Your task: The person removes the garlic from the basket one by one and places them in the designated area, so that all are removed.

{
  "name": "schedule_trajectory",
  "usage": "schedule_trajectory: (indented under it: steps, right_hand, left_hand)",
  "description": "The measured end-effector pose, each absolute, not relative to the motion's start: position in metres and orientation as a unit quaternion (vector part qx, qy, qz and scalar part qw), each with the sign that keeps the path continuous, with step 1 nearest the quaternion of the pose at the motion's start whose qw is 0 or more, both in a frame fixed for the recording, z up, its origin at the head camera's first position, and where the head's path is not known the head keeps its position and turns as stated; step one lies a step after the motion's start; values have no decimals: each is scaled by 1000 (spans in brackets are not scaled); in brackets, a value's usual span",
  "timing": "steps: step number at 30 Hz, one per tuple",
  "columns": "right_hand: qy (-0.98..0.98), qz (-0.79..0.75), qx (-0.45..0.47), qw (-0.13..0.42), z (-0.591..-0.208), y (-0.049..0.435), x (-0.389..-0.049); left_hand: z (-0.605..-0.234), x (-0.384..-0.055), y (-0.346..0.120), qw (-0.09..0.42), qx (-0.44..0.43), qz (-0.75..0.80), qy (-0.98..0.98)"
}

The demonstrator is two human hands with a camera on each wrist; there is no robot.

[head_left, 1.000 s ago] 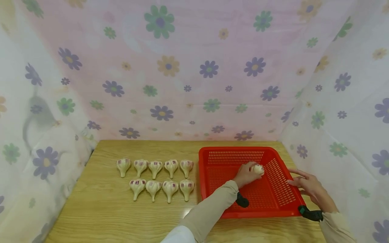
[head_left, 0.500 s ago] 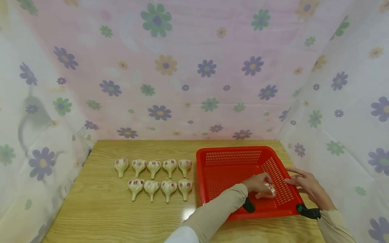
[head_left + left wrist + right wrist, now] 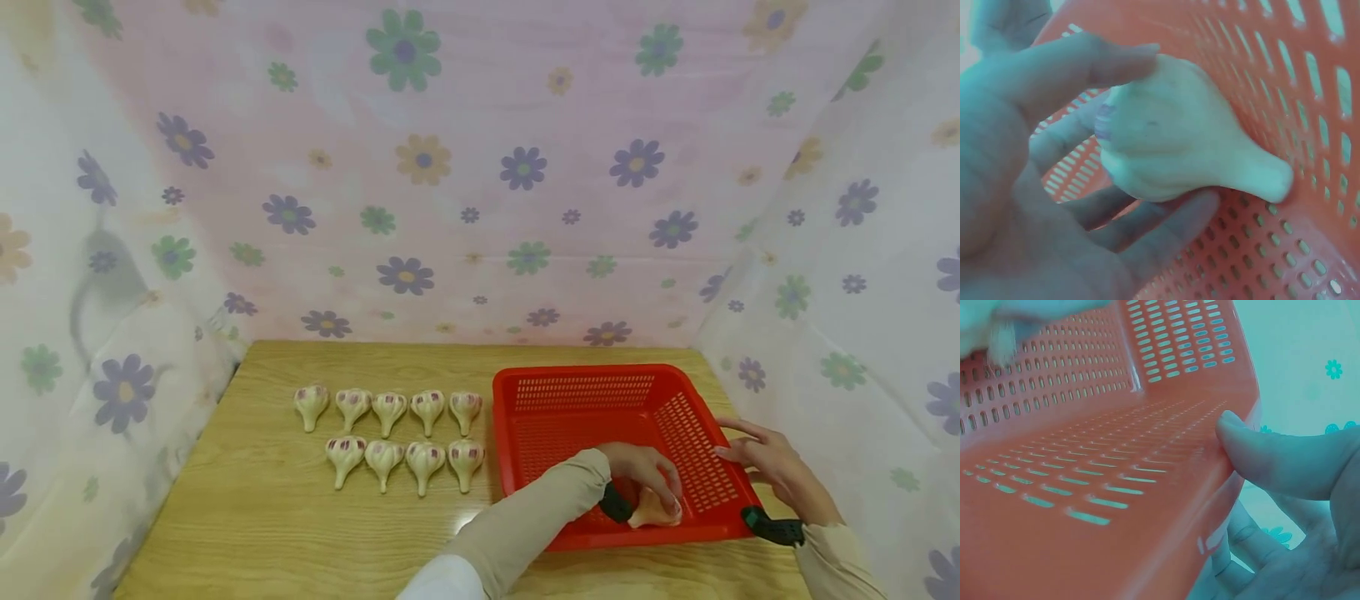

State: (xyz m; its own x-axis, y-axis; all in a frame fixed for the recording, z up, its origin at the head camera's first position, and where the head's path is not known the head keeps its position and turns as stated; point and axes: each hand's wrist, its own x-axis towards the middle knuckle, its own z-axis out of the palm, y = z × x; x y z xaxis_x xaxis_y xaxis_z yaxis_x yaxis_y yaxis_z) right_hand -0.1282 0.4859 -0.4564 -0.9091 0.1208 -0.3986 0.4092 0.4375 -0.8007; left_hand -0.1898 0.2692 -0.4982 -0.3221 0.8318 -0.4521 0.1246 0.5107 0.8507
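My left hand [image 3: 643, 468] is down in the near right corner of the red plastic basket [image 3: 652, 537], holding a garlic bulb [image 3: 656, 511]. In the left wrist view the pale bulb [image 3: 1166, 131] lies between the thumb and the fingers, its stem pointing at the basket wall and purple marks by its base. My right hand [image 3: 780, 473] grips the basket's right side. The right wrist view has its thumb [image 3: 1272, 456] on the rim and the other fingers outside, beneath the rim.
Two rows of garlic bulbs [image 3: 389, 412] lie on the wooden table [image 3: 300, 542] left of the basket, stems toward me. Flowered cloth [image 3: 480, 167] encloses the table at the back and both sides. A dark wrist strap [image 3: 772, 527] sits near the basket's corner.
My left hand has moved the garlic bulb from the basket's middle to its near right corner, lowering it. The right hand has stayed on the basket's side.
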Motion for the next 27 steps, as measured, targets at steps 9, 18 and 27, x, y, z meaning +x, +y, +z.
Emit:
schedule_trajectory:
  steps: [9, 18, 27]
  right_hand:
    - [838, -505, 157, 136, -457, 488, -124]
    - [836, -501, 171, 146, -455, 490, -122]
    - [835, -500, 175, 147, -457, 489, -128]
  left_hand:
    - [-476, -196, 253, 541, 276, 403, 685]
    - [-445, -209, 216, 512, 296, 474, 652]
    - [-432, -226, 158, 469, 286, 545, 633]
